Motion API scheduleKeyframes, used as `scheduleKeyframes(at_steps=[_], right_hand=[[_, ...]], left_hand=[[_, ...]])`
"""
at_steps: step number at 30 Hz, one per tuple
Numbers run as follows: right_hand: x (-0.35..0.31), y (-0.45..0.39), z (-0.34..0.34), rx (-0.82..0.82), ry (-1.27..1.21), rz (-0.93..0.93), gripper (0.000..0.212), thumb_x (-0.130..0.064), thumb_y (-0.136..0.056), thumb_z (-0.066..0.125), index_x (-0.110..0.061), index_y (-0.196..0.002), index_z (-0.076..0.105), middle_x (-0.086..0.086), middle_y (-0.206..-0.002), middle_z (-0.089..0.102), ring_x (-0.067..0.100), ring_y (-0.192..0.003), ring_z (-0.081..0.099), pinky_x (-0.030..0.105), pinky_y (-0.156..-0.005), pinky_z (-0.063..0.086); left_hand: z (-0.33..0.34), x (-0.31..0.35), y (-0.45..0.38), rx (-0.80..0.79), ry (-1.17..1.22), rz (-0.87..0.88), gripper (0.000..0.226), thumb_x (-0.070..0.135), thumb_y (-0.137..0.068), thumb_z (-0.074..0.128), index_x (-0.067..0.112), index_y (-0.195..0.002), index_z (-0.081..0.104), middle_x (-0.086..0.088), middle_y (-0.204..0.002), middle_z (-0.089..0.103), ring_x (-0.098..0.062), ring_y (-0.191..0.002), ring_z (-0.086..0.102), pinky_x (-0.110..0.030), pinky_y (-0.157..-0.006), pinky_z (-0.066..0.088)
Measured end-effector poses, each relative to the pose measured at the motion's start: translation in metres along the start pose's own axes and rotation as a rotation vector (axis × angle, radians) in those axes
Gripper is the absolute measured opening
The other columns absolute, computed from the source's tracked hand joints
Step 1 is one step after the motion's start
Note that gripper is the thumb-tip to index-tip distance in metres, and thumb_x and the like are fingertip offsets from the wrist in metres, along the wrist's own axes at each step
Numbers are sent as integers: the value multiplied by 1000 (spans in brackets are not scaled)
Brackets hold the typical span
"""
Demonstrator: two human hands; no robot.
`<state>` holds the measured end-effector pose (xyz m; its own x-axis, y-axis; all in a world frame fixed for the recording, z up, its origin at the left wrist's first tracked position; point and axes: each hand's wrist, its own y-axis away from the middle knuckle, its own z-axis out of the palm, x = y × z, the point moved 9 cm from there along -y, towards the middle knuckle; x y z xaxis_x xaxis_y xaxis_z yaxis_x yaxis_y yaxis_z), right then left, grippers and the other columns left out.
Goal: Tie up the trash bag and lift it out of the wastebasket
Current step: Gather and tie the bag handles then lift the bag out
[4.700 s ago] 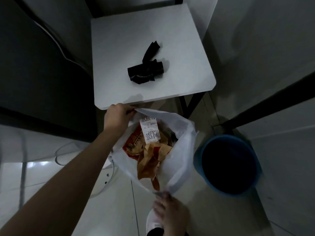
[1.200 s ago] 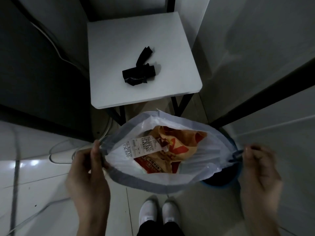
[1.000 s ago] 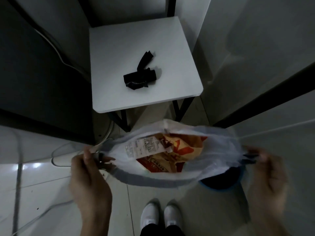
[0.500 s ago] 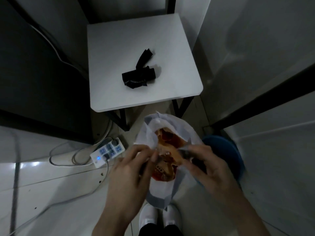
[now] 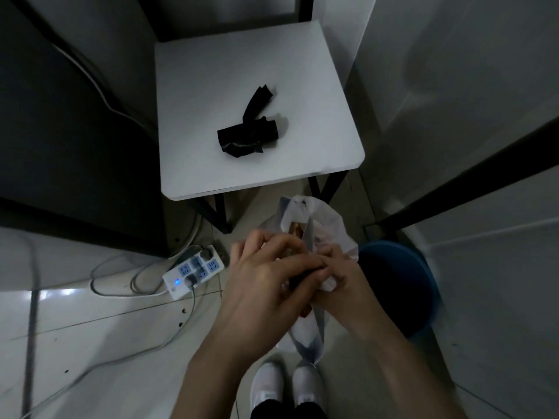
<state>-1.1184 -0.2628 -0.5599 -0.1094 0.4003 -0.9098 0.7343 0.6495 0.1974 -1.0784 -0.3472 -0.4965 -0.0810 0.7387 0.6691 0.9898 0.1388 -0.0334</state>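
Observation:
The white trash bag (image 5: 328, 226) hangs in front of me, above the floor and left of the blue wastebasket (image 5: 402, 285). Its mouth is gathered into a narrow bunch, with a little orange wrapping showing inside. My left hand (image 5: 266, 276) and my right hand (image 5: 341, 279) meet over the middle of the bag, fingers closed on its gathered edges and dark drawstring. The hands hide the knot area. The bag's lower end (image 5: 307, 343) hangs below them, over my white shoes. The wastebasket looks dark inside.
A small white table (image 5: 248, 71) stands ahead with a roll of black bags (image 5: 248, 136) on it. A white power strip (image 5: 193, 272) with cables lies on the tiled floor at left. Walls and a dark frame close in at right.
The bag's mouth was stretched wide between my hands a second ago. Both hands have come together at the centre and the opening has closed into a bunch.

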Motion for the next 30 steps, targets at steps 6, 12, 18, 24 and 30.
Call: scheduleKeyframes(at_steps=[6,12,18,24,30], right_hand=[[16,1,0,101,-154,94,44,7,-67,71,-35,-71,57,-12,-84,51,27,-93,54,12,-79,43],[18,9,-6,302,-189,-3,17,-33,-82,66,-17,-81,72,7,-72,62,32,-82,54,60,-74,43],[43,10,10,213,-341,151,14,-37,-77,59,-25,-79,67,28,-93,58,39,-91,57,60,-87,43],[50,5,11,146,-397,137,13,-32,-84,54,-23,-85,63,12,-87,65,27,-87,63,45,-79,50],[62,12,7,285,-430,184,27,-30,-84,48,-7,-84,61,14,-79,65,26,-77,64,36,-68,52]], left_hand=[[2,-5,-3,3,-42,14,30,55,-87,37,45,-101,61,21,-100,41,-8,-96,33,-30,-76,26],[-30,-3,2,266,-172,20,23,47,-89,39,39,-97,58,11,-93,54,-11,-95,37,-26,-73,21],[19,-62,-3,-24,79,-138,29,58,-83,37,50,-108,47,35,-107,41,-6,-106,31,-19,-84,24],[44,-78,-1,7,172,-98,23,64,-81,38,56,-97,52,40,-105,45,-4,-101,32,-28,-84,31],[41,-71,1,155,186,-127,17,42,-82,52,42,-95,62,39,-96,50,-3,-101,39,-47,-81,41]])
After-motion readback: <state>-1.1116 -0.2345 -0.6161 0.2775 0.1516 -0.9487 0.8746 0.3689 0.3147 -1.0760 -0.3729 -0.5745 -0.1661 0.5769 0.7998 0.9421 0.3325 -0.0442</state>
